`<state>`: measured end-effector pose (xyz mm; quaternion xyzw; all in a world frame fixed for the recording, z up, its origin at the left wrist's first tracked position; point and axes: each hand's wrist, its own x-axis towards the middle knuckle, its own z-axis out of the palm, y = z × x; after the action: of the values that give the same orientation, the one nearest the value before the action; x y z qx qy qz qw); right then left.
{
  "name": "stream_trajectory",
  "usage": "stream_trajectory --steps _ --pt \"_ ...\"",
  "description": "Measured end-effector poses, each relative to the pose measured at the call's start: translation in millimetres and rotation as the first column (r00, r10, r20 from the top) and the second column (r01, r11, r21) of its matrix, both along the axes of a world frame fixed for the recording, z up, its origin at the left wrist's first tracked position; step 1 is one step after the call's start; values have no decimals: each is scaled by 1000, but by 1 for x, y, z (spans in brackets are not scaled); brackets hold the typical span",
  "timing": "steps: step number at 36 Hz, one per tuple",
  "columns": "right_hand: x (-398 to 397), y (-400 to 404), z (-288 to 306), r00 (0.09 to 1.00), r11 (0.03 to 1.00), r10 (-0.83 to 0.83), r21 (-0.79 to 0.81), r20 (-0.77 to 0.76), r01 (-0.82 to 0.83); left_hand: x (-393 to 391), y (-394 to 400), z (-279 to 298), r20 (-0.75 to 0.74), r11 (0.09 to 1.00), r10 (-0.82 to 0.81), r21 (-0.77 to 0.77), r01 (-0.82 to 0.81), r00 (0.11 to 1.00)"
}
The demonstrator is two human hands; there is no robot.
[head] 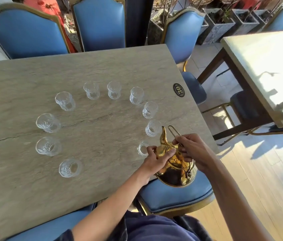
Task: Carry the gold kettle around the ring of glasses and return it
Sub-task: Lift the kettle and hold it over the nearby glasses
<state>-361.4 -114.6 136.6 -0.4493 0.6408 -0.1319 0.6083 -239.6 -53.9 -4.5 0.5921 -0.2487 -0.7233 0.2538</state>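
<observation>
The gold kettle (175, 173) hangs in the air at the table's near right edge, its spout pointing up toward the glasses. My right hand (195, 152) grips the thin wire handle above it. My left hand (156, 158) lies against the kettle's left side, its thumb pressing on the lid. Several clear cut-glass tumblers stand in a ring on the stone table (93, 66). The nearest glass (142, 149) is partly hidden behind my left hand; another glass (152, 128) stands just beyond the spout.
Blue padded chairs stand around the table, one seat (175, 197) right under the kettle. A black oval number plate (179, 90) sits near the table's right edge. A second table (267, 66) stands to the right across a wooden floor.
</observation>
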Motion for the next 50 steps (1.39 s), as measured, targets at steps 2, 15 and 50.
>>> stream_trajectory --steps 2,15,50 --pt "-3 -9 -6 1000 1000 22 14 4 -22 -4 -5 -2 -27 1000 20 7 -20 999" --pt "-10 -53 -36 992 989 121 92 -39 -117 -24 -26 -27 -61 990 100 108 -93 993" --pt "-34 -47 -43 985 983 171 64 -22 -169 -50 -14 -38 -36 984 141 117 -136 989"
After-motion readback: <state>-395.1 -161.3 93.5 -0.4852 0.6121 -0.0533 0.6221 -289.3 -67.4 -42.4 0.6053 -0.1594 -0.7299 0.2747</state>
